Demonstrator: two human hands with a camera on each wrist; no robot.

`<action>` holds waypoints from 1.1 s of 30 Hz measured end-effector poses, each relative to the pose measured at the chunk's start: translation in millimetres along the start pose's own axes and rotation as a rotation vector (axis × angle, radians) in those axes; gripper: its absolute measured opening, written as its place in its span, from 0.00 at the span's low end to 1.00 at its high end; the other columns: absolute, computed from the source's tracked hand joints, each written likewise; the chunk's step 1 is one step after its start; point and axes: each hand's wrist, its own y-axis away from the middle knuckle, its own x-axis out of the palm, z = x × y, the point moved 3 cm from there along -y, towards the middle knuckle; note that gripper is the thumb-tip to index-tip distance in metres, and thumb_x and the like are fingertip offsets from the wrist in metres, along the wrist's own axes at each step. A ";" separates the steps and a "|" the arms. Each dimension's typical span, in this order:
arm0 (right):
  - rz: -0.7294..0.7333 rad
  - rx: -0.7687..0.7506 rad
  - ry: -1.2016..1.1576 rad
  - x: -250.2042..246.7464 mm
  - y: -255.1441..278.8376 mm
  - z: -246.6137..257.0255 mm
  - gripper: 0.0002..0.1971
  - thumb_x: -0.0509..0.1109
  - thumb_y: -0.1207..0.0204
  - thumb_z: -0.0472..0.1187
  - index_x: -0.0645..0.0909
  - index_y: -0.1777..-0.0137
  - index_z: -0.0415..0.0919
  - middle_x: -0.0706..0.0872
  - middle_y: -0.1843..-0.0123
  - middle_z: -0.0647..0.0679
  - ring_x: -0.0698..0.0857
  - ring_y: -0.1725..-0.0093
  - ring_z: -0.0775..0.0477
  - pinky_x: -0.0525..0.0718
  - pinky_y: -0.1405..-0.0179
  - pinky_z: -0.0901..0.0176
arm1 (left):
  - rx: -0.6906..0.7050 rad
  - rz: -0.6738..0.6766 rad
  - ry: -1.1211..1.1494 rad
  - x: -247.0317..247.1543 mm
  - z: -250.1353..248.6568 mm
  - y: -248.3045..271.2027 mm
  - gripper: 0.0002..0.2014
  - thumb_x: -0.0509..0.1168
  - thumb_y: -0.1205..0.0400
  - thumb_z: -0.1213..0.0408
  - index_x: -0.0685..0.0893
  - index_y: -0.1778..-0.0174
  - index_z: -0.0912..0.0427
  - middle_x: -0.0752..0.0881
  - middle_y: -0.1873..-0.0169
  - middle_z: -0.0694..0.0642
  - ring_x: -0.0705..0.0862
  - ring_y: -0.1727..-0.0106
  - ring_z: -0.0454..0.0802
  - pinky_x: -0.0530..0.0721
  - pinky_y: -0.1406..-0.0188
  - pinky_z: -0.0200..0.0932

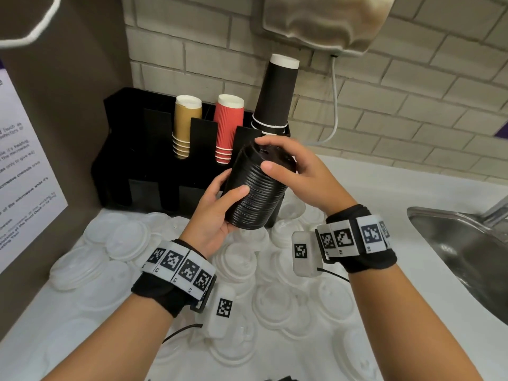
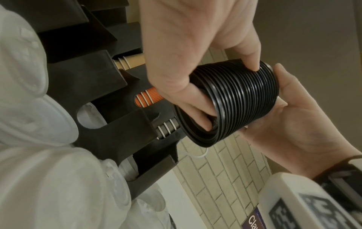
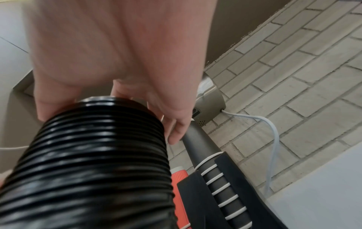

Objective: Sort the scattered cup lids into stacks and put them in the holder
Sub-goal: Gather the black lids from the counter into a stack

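Observation:
A tall stack of black cup lids [image 1: 257,192] [image 2: 243,105] [image 3: 92,162] is held tilted in the air just in front of the black holder [image 1: 123,149] [image 2: 94,86]. My left hand [image 1: 217,207] [image 2: 195,77] grips its lower part, thumb across the ribbed side and fingers curled under the bottom lid. My right hand [image 1: 286,160] [image 3: 121,80] grips the top end, thumb on the side and fingers over the top lid. Several white lids [image 1: 236,262] [image 2: 39,116] lie scattered over the white counter below.
The holder carries stacks of tan cups [image 1: 185,125], red cups [image 1: 228,127] and black cups [image 1: 276,92] [image 3: 207,153]. A steel sink [image 1: 461,243] lies at the right. A brown panel with a notice [image 1: 24,171] closes the left, a brick wall the back.

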 end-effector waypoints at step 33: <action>0.452 1.052 0.986 -113.6 -13.2 -267.0 0.23 0.78 0.35 0.50 0.83 0.37 0.56 0.86 0.38 0.49 0.85 0.43 0.42 0.81 0.52 0.58 | 0.148 0.024 -0.085 2.6 -47.8 -47.5 0.35 0.66 0.25 0.61 0.66 0.19 0.51 0.78 0.26 0.58 0.80 0.29 0.56 0.86 0.41 0.56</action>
